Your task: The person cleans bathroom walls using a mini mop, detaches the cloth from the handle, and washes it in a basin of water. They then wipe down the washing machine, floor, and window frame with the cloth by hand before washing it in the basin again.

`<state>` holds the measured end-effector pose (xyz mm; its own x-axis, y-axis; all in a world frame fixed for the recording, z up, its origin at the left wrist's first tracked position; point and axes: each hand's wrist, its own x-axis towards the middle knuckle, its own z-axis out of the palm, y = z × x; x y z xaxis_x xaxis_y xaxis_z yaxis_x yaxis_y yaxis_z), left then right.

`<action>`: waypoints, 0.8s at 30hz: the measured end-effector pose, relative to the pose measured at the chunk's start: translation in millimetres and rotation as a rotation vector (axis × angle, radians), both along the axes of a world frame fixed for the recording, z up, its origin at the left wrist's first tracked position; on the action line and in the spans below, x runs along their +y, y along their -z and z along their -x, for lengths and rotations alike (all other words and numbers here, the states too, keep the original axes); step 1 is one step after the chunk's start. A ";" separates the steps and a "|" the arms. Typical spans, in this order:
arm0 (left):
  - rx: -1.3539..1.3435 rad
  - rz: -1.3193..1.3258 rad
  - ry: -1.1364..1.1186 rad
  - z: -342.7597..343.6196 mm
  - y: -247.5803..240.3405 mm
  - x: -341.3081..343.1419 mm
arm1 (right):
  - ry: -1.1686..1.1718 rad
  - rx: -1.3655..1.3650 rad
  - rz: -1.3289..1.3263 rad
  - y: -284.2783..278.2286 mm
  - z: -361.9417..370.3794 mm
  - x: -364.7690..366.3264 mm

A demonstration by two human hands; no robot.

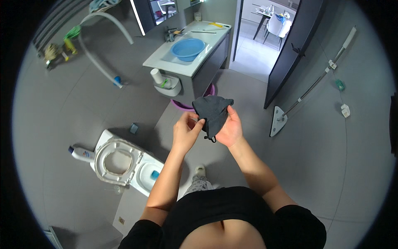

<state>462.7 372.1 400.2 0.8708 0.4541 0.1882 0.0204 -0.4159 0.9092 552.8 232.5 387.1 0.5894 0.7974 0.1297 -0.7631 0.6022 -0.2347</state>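
In front of my body I hold up a dark grey folded cloth item (212, 111) with a small black loop hanging at its lower edge; its exact kind cannot be made out. My left hand (186, 130) pinches the item's left edge between thumb and fingers. On the other side, my right hand (230, 129) supports it from beneath and behind, its thumb at the right edge. Part of the right hand's fingers are hidden behind the fabric.
Ahead stands a washbasin counter (156, 60) with a blue basin (188, 49) in its sink. A purple tub (182, 106) sits below. A toilet (145, 176) with raised lid is at left. A mop (309, 92) leans right, beside an open dark door (292, 52).
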 end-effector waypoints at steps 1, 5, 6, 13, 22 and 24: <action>0.072 0.080 0.081 -26.8 5.1 4.0 | 0.038 0.004 0.021 3.0 -18.4 -0.4; 0.014 0.054 0.103 -128.8 16.9 26.3 | 0.009 -0.011 -0.056 18.6 -109.7 21.6; -0.049 0.076 0.054 -155.6 18.0 30.2 | 0.060 -0.033 0.001 17.9 -134.1 28.9; 0.142 0.527 0.249 -341.2 12.1 81.4 | 0.063 -0.129 -0.031 2.6 -308.5 60.9; -0.240 0.826 0.025 -519.4 0.0 131.3 | 0.030 -0.170 0.223 2.1 -509.3 98.6; -0.325 0.865 -0.053 -550.4 3.1 141.8 | -0.011 -0.255 0.336 27.1 -561.0 114.7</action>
<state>1013.1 513.9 397.0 0.8086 0.5884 -0.0036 -0.2907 0.4047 0.8670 1113.8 347.1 360.0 0.5634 0.8262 0.0016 -0.6612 0.4521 -0.5987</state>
